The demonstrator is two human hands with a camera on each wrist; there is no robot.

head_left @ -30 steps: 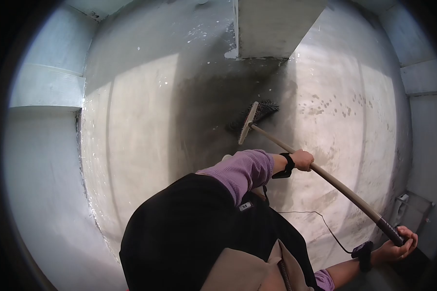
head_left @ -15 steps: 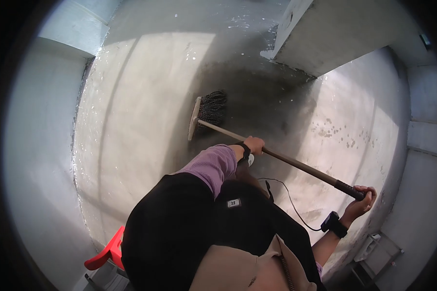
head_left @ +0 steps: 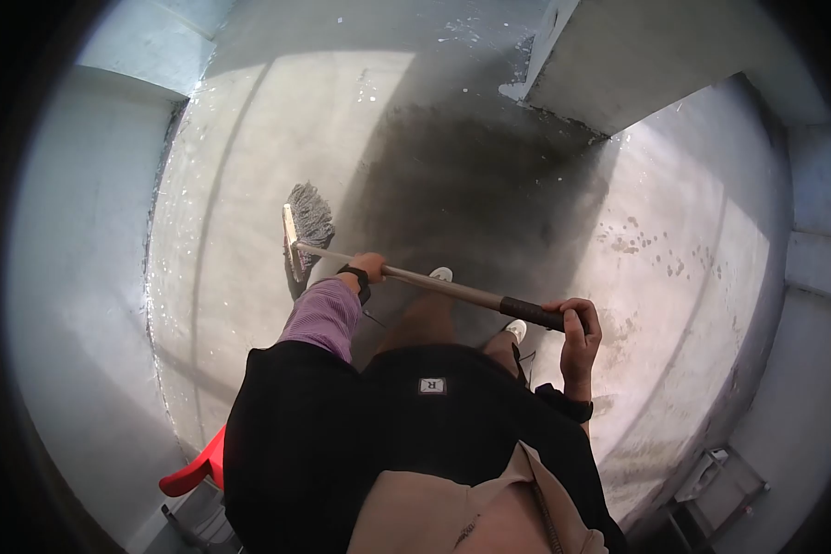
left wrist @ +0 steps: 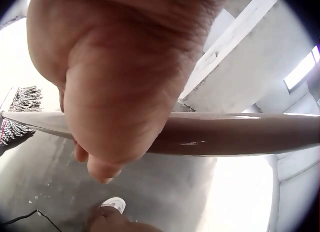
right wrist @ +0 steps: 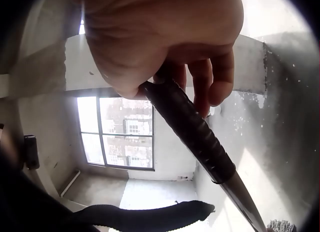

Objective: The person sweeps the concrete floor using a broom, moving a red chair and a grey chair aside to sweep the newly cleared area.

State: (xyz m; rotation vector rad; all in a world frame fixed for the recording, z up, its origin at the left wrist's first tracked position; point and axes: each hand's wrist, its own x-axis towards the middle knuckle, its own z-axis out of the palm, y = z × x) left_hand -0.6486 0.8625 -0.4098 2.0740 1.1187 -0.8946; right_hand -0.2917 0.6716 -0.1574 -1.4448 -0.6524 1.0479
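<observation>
A mop with grey strings [head_left: 312, 217] lies on the sunlit floor left of the shadow, its pale head bar [head_left: 291, 235] turned to the left. From it the long brown handle [head_left: 457, 291] runs across the front of the body. My left hand [head_left: 369, 267] grips the handle partway along; in the left wrist view the fist [left wrist: 120, 87] wraps over the shaft. At the upper end, my right hand [head_left: 579, 337] holds the dark ribbed grip [right wrist: 192, 132], thumb against its tip and fingers curled loosely behind it.
A pale block-like wall [head_left: 656, 65] juts out at the upper right. A red object [head_left: 194, 469] stands beside my left hip, and a small rack [head_left: 716, 489] is at the lower right. White shoes [head_left: 442, 274] are on the floor below the handle. Dark wet spots [head_left: 632, 238] mark the floor.
The mop head has swept left from the dark shaded floor onto the sunlit strip. Both hands have travelled left with the handle, still holding it, and the head view has turned.
</observation>
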